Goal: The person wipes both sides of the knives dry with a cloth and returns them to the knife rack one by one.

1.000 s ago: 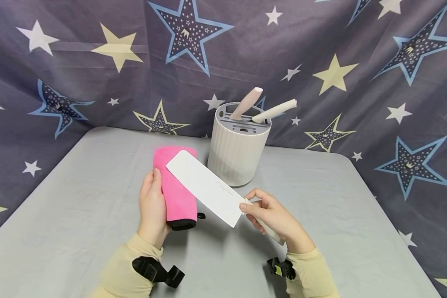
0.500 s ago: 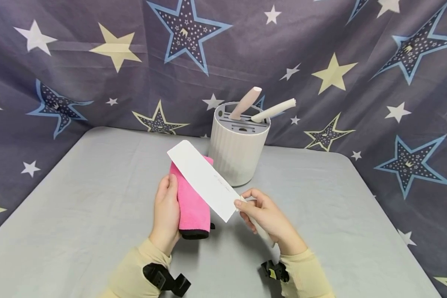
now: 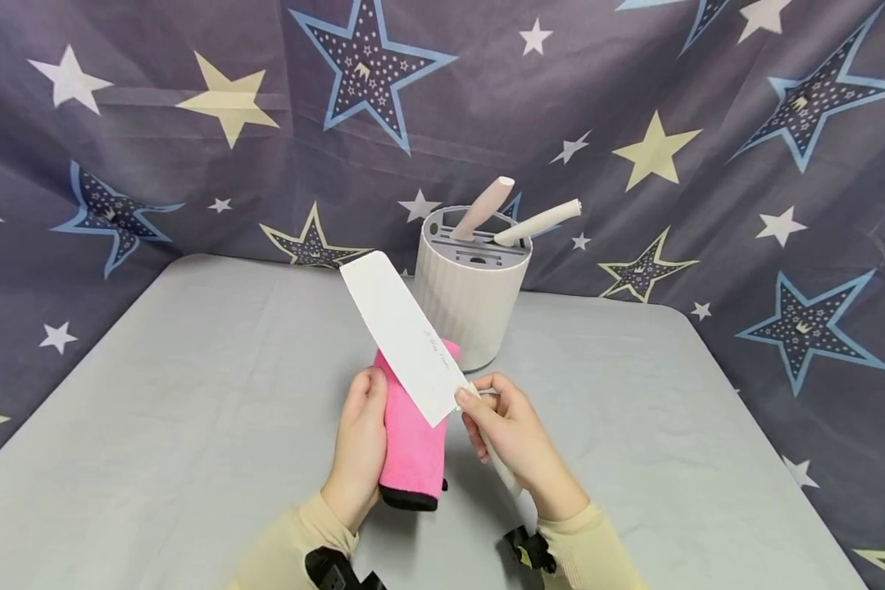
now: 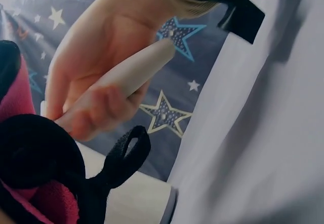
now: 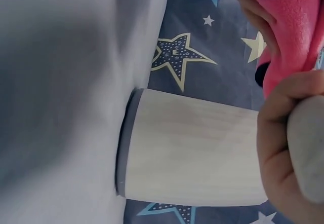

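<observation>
My left hand holds a folded pink cloth with a black edge. A small black hanging loop sticks out of it in the left wrist view. In my right hand is a white cleaver, gripped by its pale handle, with the thumb near the blade's heel. The wide blade slants up and left, its flat face with thin script toward the head camera. It overlaps the cloth, which lies behind it in the head view. My left fingers are mostly hidden behind the cloth.
A ribbed white knife block stands just behind the blade. Two knives, one with a pink handle and one with a cream handle, sit in its slotted top. A grey-covered table reaches back to a star-patterned curtain.
My left hand and the cloth have moved right and nearer to me, from the blade's tip toward its heel. The cleaver has tilted more upright, and my right hand has shifted slightly left.
</observation>
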`<state>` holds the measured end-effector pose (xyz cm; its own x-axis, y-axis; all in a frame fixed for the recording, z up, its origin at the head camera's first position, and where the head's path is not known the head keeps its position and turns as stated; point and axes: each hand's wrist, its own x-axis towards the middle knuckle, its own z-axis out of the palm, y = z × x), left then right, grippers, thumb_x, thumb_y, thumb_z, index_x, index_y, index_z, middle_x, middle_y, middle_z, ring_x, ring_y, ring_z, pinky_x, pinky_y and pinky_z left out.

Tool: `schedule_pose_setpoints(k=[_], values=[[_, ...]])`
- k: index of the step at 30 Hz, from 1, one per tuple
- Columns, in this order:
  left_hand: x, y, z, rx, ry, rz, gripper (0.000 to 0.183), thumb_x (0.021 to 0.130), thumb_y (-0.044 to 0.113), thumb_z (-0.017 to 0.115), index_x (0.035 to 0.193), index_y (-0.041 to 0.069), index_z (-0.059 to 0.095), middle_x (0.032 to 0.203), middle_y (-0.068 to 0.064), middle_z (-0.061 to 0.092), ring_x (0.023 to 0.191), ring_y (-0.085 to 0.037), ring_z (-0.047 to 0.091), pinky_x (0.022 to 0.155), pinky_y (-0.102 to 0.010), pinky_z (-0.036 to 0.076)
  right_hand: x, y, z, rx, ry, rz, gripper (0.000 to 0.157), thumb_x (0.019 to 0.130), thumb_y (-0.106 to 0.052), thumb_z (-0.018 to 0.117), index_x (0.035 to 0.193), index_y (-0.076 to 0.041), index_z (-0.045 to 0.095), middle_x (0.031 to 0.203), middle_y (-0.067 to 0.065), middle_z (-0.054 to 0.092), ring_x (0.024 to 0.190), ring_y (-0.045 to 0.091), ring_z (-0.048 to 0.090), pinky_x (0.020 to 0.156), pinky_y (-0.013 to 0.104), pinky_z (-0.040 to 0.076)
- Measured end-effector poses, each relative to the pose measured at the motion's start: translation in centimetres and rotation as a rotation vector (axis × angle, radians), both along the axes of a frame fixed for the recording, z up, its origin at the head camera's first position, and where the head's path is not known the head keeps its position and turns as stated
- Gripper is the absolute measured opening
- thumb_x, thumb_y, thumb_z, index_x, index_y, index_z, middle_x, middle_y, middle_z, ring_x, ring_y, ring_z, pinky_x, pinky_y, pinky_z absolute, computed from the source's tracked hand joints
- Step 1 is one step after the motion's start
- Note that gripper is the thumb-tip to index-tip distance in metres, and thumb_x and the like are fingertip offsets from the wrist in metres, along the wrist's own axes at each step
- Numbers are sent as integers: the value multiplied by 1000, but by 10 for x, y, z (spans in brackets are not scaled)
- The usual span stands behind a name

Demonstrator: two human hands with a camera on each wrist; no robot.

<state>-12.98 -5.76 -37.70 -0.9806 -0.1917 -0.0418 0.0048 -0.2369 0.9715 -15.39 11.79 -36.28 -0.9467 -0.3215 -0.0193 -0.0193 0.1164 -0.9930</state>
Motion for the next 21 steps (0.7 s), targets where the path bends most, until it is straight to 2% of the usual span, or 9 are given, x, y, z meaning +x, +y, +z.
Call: schedule_pose_setpoints(k=[9,16,21], values=[[10,9,-1,-74,5,-34,41,108,37,35,134,7,48,123,-9,55,108,-14,52,90,-28,44,14,-8,9,38,134,-90,22,98,-12,61,107,5,50,58,4,48,44,8,40,44,22,37],[12,13,-2,-55,-14,-51,41,108,37,35,133,8,49,116,-8,56,104,-13,52,88,-28,45,20,-10,14,45,173,-156,18,97,-11,62,105,1,52,58,4,48,43,10,41,44,22,36],[8,13,-6,-76,-35,-23,41,108,38,36,127,5,51,107,-7,57,96,-15,55,82,-28,46,21,-11,15,19,194,-209,20,94,-10,66,103,1,53,60,3,49,45,10,43,46,23,38]])
